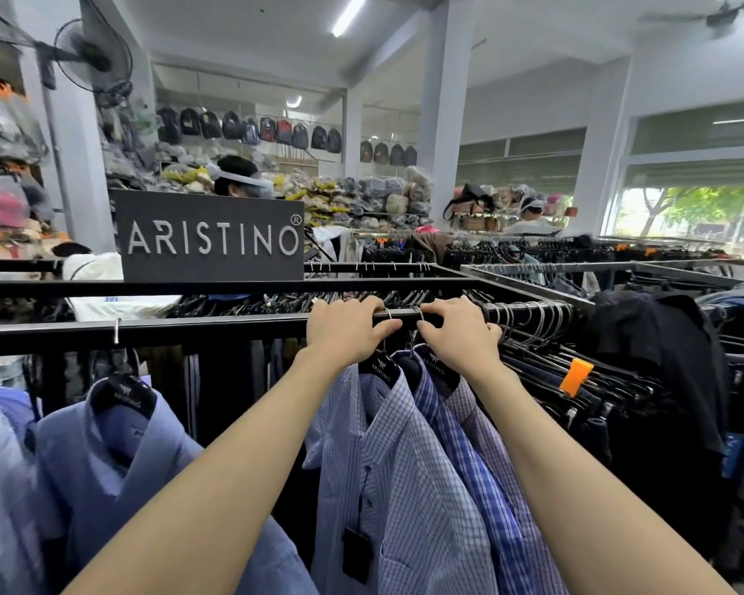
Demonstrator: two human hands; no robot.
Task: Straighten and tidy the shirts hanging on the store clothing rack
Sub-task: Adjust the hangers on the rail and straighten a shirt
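A black rail [190, 330] runs across in front of me with shirts hanging from it. My left hand [346, 326] grips the rail at the metal hook of a pale checked shirt [404, 487]. My right hand [458, 332] holds the hook of the hanger beside it, which carries a blue plaid shirt [460, 457]. A lilac checked shirt [497, 448] hangs just behind that. A plain blue shirt [125, 448] hangs apart at the left. A gap of bare rail separates it from the pale checked shirt.
Dark garments on packed hangers [576, 380] fill the rail to the right, one with an orange tag [575, 377]. A dark ARISTINO sign [211, 238] stands on the rack. Other racks, people, shelves of bags and white pillars lie beyond.
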